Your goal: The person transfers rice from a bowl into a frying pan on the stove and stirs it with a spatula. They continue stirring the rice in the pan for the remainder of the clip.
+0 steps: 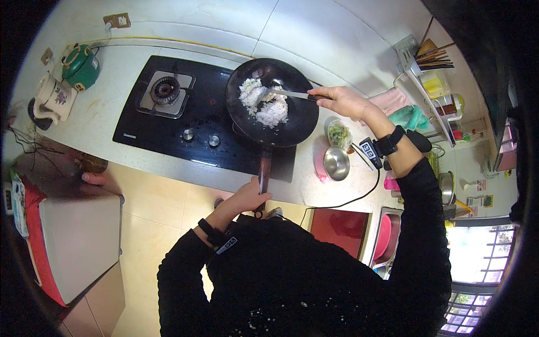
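My left hand [251, 196] grips the dark handle [265, 168] of a black wok [299, 122], which rests over the right side of a black glass gas hob [168, 143]. Two clumps of white rice [273, 113] lie in the wok, with small bits mixed in. In my right hand [343, 101] is a metal spatula [292, 94] with a black grip; its blade reaches into the rice and is partly covered. Right of the wok, a small steel bowl [337, 163] stands beside a pink item [321, 165] and a bowl of green chopped food [339, 134].
The left burner [165, 90] has no pan on it. Farther left stand a green appliance [81, 67] and a floral pitcher [56, 97]. A black cable [345, 204] crosses the counter edge from my right wrist. At right are a wall rack [433, 97] and a sink with a pink basin [383, 238].
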{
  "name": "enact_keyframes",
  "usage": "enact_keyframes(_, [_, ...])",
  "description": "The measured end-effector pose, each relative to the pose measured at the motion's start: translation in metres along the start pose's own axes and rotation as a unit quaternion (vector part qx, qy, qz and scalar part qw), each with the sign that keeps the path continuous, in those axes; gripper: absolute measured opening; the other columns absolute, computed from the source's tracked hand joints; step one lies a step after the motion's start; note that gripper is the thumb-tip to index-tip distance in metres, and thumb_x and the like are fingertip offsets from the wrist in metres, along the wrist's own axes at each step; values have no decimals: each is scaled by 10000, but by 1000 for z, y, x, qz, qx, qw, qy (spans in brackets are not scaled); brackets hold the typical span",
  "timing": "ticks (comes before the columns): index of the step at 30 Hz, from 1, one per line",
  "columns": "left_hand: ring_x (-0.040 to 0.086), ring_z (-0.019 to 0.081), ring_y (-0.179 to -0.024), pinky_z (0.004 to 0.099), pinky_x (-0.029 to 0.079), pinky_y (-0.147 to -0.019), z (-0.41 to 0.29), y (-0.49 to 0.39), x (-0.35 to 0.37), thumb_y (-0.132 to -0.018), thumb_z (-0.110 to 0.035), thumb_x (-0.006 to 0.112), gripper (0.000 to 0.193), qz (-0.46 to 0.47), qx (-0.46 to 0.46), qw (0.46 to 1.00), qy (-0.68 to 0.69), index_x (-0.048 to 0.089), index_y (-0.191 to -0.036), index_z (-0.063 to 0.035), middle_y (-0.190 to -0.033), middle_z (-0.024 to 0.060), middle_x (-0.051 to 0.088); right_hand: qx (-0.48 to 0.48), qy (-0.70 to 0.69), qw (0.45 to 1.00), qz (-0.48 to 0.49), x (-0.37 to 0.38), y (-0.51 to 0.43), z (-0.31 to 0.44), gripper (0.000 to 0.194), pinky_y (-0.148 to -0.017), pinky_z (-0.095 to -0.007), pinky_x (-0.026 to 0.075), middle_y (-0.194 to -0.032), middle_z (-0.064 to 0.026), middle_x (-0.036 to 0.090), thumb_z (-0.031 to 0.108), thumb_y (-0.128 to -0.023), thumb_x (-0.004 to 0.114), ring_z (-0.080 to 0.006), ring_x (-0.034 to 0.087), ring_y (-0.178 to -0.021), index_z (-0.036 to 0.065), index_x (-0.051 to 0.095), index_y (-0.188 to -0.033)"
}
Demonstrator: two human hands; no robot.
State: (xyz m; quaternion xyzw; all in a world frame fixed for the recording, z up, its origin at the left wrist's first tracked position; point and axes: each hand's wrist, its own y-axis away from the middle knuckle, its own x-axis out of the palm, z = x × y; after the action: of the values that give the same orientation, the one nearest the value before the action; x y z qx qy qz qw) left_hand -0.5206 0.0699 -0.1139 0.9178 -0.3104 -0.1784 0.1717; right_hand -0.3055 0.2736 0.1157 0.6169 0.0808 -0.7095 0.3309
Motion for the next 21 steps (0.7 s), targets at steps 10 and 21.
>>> enact_keyframes(10, [618,413,-925,426,495,-782,6,-4,3,-807,-391,666,619,-23,15,1000,-5,438,-1091,109,-999,310,586,-20,210,978,-3,-42,23,43,339,-691,-378,529,-842,-72,707,254,-872,616,-246,671,-711,219,621,-1210])
enact_keyframes(21, [657,337,-773,394,520,-660,9,-6,8,-807,-380,684,564,-44,15,999,-18,442,-1032,77,-871,251,618,-116,279,953,36,-23,-18,42,342,-754,-390,520,-906,-71,702,223,-829,654,-259,665,-857,208,643,-1170])
